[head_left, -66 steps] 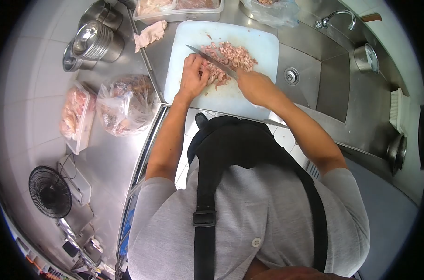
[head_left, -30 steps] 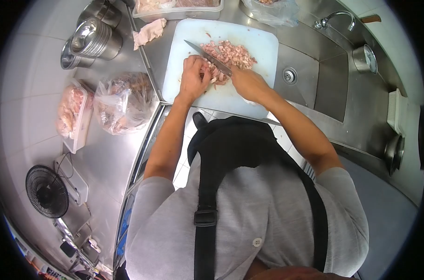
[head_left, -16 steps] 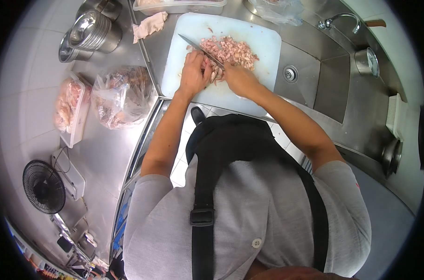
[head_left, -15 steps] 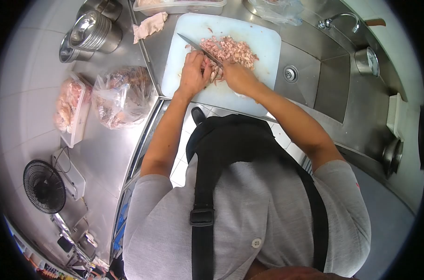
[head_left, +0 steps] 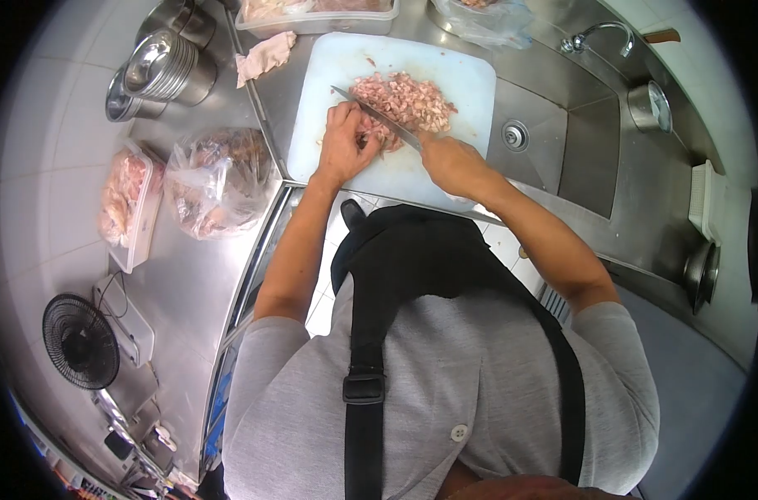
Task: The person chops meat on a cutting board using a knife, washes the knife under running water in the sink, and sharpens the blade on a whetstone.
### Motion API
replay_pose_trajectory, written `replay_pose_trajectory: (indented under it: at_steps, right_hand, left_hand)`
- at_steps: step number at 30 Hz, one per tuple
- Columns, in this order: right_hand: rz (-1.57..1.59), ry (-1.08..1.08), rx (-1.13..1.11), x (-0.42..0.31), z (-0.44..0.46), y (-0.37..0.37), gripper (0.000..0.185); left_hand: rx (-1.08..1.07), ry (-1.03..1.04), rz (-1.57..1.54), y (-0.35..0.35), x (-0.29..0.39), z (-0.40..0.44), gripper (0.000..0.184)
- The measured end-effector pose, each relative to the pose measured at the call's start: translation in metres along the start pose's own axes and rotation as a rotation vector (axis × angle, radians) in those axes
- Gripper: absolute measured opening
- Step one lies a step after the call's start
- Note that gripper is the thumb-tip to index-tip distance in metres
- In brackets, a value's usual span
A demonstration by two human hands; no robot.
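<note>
My right hand grips the handle of a long knife, whose blade slants up and left across the meat. Beside the blade, my left hand is closed, its curled fingers pressed on pieces of meat at the near left of the pile. Chopped pink meat lies heaped beyond the blade. Everything rests on a pale cutting board. My left fingertips and the meat under them are partly hidden.
A sink with a tap is to the right. On the left stand a plastic bag of meat, a tub of meat, steel containers and a fan. A crumpled cloth lies by the board.
My right hand has drawn the knife back to the right and slightly down, so more blade shows. My left hand stays on the meat. The whole view has shifted slightly.
</note>
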State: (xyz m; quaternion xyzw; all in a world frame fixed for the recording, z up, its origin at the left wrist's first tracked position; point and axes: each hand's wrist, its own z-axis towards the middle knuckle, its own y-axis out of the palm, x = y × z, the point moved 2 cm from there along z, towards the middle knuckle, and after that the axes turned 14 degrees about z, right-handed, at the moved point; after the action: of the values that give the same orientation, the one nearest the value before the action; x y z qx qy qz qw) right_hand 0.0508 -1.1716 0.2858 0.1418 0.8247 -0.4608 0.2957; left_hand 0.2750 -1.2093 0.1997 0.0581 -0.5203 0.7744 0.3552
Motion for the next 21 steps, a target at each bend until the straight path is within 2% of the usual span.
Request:
replay_pose_trajectory:
  at_steps: [3, 6, 9, 13, 16, 21]
  right_hand:
    - [0.011, -0.023, 0.039, 0.009, 0.014, 0.011, 0.029]
    - [-0.042, -0.059, 0.016, 0.015, 0.060, 0.038, 0.040]
    - [-0.018, -0.123, 0.050, 0.016, 0.087, 0.040, 0.035]
    - [0.063, -0.130, 0.065, 0.014, 0.073, 0.001, 0.032]
    - [0.047, -0.106, 0.124, 0.017, 0.048, -0.012, 0.032]
    - [-0.059, -0.068, 0.096, 0.019, 0.039, -0.001, 0.026]
  left_hand:
    - [0.009, -0.011, -0.002, 0.000, -0.002, 0.003, 0.024]
    - [-0.017, -0.028, -0.002, 0.001, -0.005, -0.003, 0.024]
    - [-0.046, -0.016, -0.006, -0.003, -0.003, -0.003, 0.023]
    - [-0.031, -0.079, -0.006, -0.005, 0.004, -0.006, 0.024]
    - [0.071, -0.148, 0.235, -0.006, 0.039, 0.000, 0.033]
    - [0.063, -0.153, 0.303, 0.011, 0.028, -0.002, 0.021]
